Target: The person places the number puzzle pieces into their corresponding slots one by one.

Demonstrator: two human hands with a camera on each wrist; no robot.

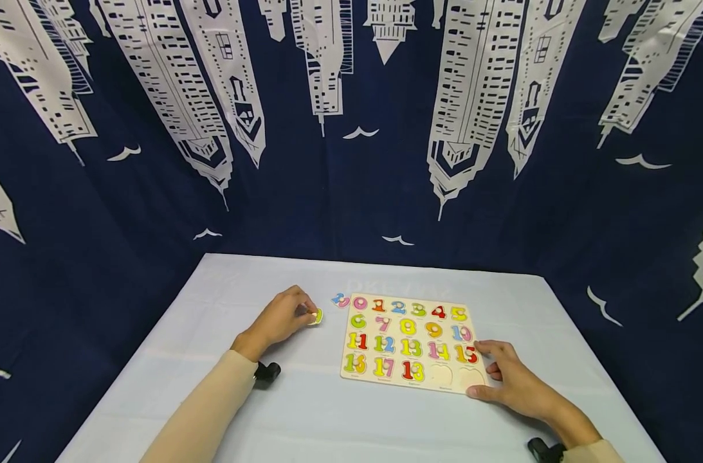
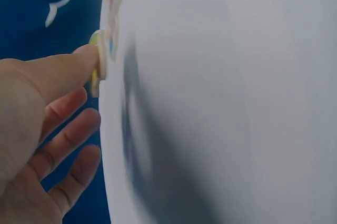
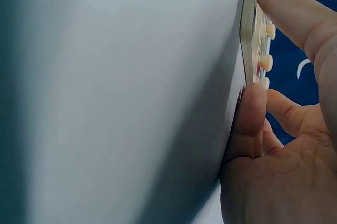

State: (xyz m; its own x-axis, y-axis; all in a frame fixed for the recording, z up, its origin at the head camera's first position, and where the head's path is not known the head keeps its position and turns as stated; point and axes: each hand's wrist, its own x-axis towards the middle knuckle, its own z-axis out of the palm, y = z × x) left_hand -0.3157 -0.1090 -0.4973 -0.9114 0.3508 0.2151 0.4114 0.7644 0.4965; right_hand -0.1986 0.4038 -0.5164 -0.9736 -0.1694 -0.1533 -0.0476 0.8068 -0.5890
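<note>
A wooden number puzzle board (image 1: 394,381) lies on the white table, its rows filled with coloured numbers up to 18. Two shallow recesses (image 1: 442,373) show bare wood in its bottom row. My left hand (image 1: 278,318), to the board's left, pinches a yellow-green number piece (image 1: 318,316) between thumb and fingers; the left wrist view shows this piece (image 2: 102,55) edge-on. My right hand (image 1: 516,384) grips the board's right side, with the thumb at the near corner and fingers along the edge. In the right wrist view the thumb (image 3: 295,13) lies against the board (image 3: 247,39).
A loose blue-and-pink number piece (image 1: 340,300) lies by the board's top left corner. Small round knobs (image 3: 265,62) stand up from the fitted numbers. A dark blue cloth (image 1: 328,193) with white buildings hangs behind the table (image 1: 258,276). A black strap device (image 1: 267,373) sits at my left wrist.
</note>
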